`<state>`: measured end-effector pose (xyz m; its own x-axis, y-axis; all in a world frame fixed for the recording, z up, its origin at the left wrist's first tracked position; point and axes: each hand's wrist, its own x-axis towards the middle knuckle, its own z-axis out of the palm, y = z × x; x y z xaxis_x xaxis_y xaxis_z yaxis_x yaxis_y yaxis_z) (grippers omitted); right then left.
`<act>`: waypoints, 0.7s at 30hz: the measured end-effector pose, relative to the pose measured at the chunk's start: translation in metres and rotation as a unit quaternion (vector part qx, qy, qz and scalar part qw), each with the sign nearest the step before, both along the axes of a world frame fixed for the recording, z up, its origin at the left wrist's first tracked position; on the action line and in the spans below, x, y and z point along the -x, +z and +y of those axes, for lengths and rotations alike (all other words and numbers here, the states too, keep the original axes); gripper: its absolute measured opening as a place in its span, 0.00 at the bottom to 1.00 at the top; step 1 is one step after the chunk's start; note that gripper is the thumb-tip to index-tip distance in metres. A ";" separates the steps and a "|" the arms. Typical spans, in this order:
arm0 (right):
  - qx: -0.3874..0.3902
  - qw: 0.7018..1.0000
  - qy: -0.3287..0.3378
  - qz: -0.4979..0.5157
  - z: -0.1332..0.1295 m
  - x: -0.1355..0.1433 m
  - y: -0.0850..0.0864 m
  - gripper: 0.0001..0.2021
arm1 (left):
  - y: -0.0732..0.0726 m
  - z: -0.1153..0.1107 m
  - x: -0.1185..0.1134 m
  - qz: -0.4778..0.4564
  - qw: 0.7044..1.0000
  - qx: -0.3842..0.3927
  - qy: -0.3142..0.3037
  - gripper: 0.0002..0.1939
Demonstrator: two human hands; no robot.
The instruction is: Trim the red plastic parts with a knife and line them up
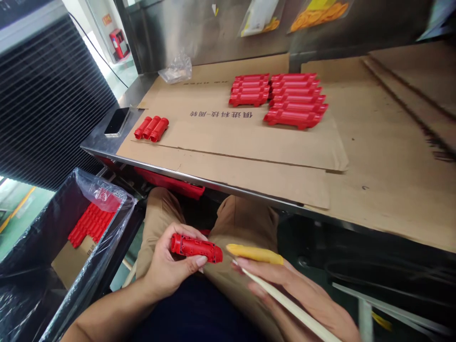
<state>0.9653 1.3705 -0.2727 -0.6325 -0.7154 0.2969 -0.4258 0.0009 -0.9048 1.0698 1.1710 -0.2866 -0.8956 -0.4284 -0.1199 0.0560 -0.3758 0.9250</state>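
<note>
Above my lap, my left hand (pixel 171 266) is closed around a red plastic part (pixel 197 248), its fingers behind and the thumb along its lower edge. The open side of the part, with small ridges and dark lines inside, faces up. To its right, my right hand (pixel 285 280) grips a thin pale stick-like tool (pixel 281 297) whose pointed tip lies close to the part, apparently not touching. A yellow finger cot (pixel 254 254) covers one finger of the right hand. Whether the tool is a blade or a plain stick I cannot tell.
Several red parts (pixel 297 102) lie in rows on the cardboard-covered table (pixel 213 137); three more (pixel 151 128) sit at left near a phone (pixel 117 122). A plastic-lined bin (pixel 117 228) at left holds many red parts. Bags of yellow finger cots (pixel 320 14) hang behind.
</note>
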 end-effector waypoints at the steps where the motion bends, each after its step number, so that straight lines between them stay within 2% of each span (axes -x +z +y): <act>1: -0.013 0.995 -0.042 0.089 0.000 0.001 -0.003 0.12 | 0.002 0.002 -0.001 0.014 1.000 0.017 0.010 0.17; 2: -0.020 0.986 -0.057 0.155 0.000 0.000 -0.006 0.17 | 0.005 0.004 -0.001 0.028 0.999 0.037 0.019 0.17; 4: -0.015 0.974 -0.045 0.222 -0.001 -0.006 -0.011 0.24 | 0.010 0.007 -0.002 0.051 0.995 0.083 0.034 0.17; 9: -0.003 0.970 -0.063 0.233 0.000 -0.023 -0.011 0.32 | 0.019 0.012 -0.003 0.071 0.987 0.141 0.040 0.16; 14: 0.029 0.974 -0.052 0.218 0.001 -0.026 -0.006 0.30 | 0.020 0.016 -0.006 0.074 0.987 0.139 0.034 0.16; 19: 0.021 0.979 -0.089 0.180 -0.002 -0.030 -0.005 0.22 | 0.018 0.019 -0.007 0.075 0.987 0.139 0.031 0.17; 21: 0.019 0.981 -0.061 0.182 -0.004 -0.027 -0.007 0.21 | 0.015 0.019 -0.006 0.070 0.986 0.144 0.033 0.16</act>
<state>0.9919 1.3666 -0.2799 -0.5599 -0.6250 0.5439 -0.7189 0.0402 -0.6939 1.0760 1.1899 -0.2720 -0.8639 -0.4840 0.1392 0.2071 -0.0894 0.9742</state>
